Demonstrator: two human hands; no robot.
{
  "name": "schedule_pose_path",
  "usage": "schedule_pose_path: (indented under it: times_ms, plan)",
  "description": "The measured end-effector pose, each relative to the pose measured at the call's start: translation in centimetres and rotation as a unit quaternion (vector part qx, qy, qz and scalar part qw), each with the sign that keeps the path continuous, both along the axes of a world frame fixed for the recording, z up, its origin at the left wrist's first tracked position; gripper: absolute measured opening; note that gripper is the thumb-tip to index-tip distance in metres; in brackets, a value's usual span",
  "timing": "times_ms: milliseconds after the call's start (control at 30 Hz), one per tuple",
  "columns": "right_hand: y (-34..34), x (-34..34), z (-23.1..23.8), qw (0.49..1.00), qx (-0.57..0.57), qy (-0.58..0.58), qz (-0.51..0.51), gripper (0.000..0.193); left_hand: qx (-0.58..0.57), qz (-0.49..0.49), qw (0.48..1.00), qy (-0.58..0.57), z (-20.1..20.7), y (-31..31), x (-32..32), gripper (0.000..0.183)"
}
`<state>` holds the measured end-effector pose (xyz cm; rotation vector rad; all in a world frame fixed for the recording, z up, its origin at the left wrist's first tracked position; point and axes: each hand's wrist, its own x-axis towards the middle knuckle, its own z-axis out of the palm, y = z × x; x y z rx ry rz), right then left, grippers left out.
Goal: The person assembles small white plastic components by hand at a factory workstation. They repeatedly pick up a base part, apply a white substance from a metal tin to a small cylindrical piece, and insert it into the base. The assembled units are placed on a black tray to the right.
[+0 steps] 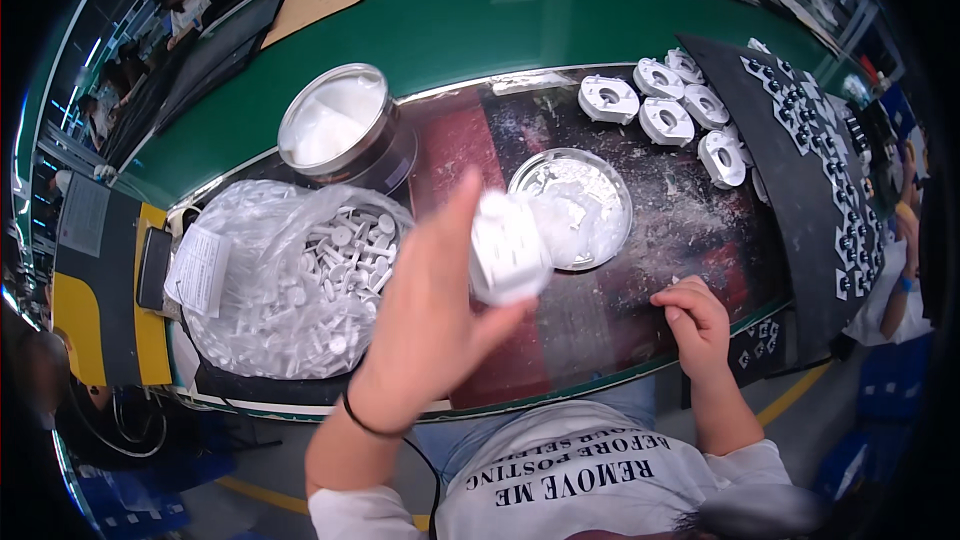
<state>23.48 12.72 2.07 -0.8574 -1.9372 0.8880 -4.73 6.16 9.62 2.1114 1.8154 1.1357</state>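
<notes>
**White plastic part raised in my left hand over the bench**

White and round, the plastic housing [507,248] sits in my left hand [430,290], thumb on its near edge and fingers wrapped behind it, lifted above the dark, powder-smeared work surface [640,270]. It is blurred, so its detail cannot be read. My right hand [695,320] rests on the work surface near its front edge, fingers curled loosely inward; whether they pinch anything I cannot tell. Just behind the housing lies a shallow metal dish [590,195] of white paste. To my left, a clear plastic bag [290,280] lies open, full of small white pegs. Behind it stands a metal tin [340,125] holding more white paste. Further back on my right, six like housings [665,105] are grouped beside a black mat [800,140] lined with small white-and-black pieces.
</notes>
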Motion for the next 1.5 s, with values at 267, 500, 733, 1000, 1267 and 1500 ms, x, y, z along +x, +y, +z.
schedule_pose_path:
  times_ms: [267,500,733,1000,1267,1500]
  plan:
    - [0.6,0.0,0.6,0.998,0.006,0.033,0.059,0.014,-0.022,0.203,0.979,0.014,-2.4,19.8,-5.5,0.086]
    - [0.9,0.4,0.4,0.994,0.008,0.052,0.091,0.018,-0.014,0.233,0.972,-0.036,-7.8,26.0,-9.7,0.090]
    - [0.9,0.5,0.5,0.992,-0.009,0.079,0.098,0.021,0.120,0.321,0.927,0.155,-7.9,25.7,-8.6,0.094]
    - [1.0,0.8,0.5,0.993,0.004,0.085,0.078,0.018,-0.001,-0.152,0.950,0.274,-2.9,24.8,3.4,0.066]
    - [0.8,1.0,0.3,0.995,0.001,0.091,0.042,0.014,0.040,-0.112,0.966,0.229,0.9,20.9,3.0,0.073]
    - [-0.1,1.0,-0.1,0.993,0.003,0.112,0.028,0.014,0.091,-0.155,0.976,0.125,4.8,4.8,0.7,0.080]
